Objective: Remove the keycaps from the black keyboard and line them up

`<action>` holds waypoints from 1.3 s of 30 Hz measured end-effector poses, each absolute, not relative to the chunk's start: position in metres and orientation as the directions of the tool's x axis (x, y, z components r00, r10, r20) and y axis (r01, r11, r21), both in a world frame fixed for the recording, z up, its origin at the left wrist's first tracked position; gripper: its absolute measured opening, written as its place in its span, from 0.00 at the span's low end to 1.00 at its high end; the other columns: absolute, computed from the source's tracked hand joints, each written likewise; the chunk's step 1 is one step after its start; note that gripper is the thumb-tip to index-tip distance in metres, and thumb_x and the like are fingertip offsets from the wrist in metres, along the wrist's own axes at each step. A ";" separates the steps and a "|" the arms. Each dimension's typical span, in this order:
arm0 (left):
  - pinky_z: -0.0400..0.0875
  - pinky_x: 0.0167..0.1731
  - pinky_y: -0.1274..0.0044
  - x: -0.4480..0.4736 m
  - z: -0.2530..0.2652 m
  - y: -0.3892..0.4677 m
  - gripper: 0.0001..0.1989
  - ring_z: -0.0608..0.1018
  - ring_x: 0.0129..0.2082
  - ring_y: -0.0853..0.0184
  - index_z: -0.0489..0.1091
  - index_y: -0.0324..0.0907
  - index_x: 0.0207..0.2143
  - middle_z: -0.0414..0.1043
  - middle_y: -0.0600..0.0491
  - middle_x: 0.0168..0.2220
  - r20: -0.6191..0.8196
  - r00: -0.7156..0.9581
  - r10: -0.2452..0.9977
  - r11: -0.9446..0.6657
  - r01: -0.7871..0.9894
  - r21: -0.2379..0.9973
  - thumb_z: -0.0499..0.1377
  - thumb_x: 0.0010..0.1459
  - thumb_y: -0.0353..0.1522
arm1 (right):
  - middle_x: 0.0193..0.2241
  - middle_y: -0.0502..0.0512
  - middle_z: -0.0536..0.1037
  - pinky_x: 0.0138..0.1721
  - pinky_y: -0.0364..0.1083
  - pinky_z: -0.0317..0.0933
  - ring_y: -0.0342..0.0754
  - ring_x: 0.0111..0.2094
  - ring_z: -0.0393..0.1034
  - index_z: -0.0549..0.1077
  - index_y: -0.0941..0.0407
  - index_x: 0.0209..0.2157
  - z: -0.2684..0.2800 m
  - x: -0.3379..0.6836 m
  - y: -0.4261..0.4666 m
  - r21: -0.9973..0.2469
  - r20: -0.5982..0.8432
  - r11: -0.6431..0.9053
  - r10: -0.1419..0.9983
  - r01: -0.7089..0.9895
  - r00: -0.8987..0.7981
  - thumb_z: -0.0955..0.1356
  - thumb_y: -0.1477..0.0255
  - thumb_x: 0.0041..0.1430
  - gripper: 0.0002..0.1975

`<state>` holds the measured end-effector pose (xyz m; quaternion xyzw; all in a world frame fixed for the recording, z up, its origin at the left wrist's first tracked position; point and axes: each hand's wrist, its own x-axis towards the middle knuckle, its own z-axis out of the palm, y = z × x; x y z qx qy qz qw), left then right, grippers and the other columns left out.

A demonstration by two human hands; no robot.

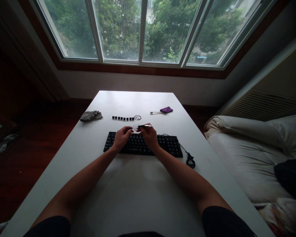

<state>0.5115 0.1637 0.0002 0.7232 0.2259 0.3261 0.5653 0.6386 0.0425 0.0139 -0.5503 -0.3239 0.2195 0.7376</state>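
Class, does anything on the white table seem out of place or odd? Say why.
Yes: a row of small black pieces, apparently keycaps, lies beyond the keyboard instead of on it. The grey cloth at the left edge of the table is crumpled.

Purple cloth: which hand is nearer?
Right. The right hand is left of the purple cloth, on its near side; the left hand is farther left, also on the near side.
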 end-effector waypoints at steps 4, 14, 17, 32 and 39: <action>0.74 0.39 0.72 0.512 -0.002 0.164 0.16 0.82 0.34 0.63 0.75 0.42 0.44 0.81 0.50 0.38 0.246 0.666 0.704 -0.304 -0.030 0.952 0.63 0.60 0.43 | 0.34 0.52 0.82 0.35 0.45 0.74 0.49 0.37 0.80 0.72 0.53 0.36 0.014 0.636 0.042 -0.958 0.194 0.285 0.666 -0.005 0.721 0.75 0.62 0.55 0.12; 0.73 0.35 0.74 0.509 0.000 0.164 0.16 0.80 0.31 0.64 0.75 0.43 0.45 0.80 0.51 0.36 0.297 0.636 0.712 -0.406 0.029 0.913 0.62 0.60 0.43 | 0.34 0.52 0.82 0.33 0.43 0.74 0.48 0.37 0.80 0.71 0.53 0.36 0.012 0.636 0.044 -0.957 0.188 0.289 0.675 -0.022 0.713 0.74 0.61 0.56 0.13; 0.74 0.38 0.72 0.510 0.003 0.162 0.17 0.81 0.33 0.63 0.76 0.43 0.47 0.81 0.49 0.39 0.275 0.657 0.702 -0.348 -0.021 0.937 0.62 0.60 0.42 | 0.34 0.52 0.82 0.33 0.43 0.74 0.48 0.37 0.80 0.72 0.53 0.37 0.012 0.636 0.043 -0.955 0.225 0.294 0.663 0.029 0.714 0.73 0.60 0.58 0.13; 0.73 0.40 0.72 0.513 -0.001 0.166 0.13 0.80 0.34 0.65 0.74 0.42 0.44 0.79 0.51 0.38 0.226 0.638 0.737 -0.269 -0.030 0.963 0.61 0.60 0.39 | 0.34 0.54 0.82 0.31 0.47 0.75 0.51 0.35 0.81 0.69 0.53 0.39 -0.003 0.643 0.047 -0.929 0.346 0.338 0.646 0.151 0.680 0.71 0.56 0.62 0.15; 0.71 0.37 0.74 0.511 -0.001 0.167 0.13 0.77 0.33 0.66 0.74 0.42 0.38 0.77 0.52 0.35 0.229 0.664 0.712 -0.289 -0.020 0.957 0.64 0.58 0.42 | 0.35 0.55 0.83 0.32 0.48 0.76 0.51 0.35 0.81 0.70 0.54 0.39 -0.006 0.644 0.046 -0.934 0.335 0.327 0.653 0.147 0.680 0.71 0.57 0.61 0.15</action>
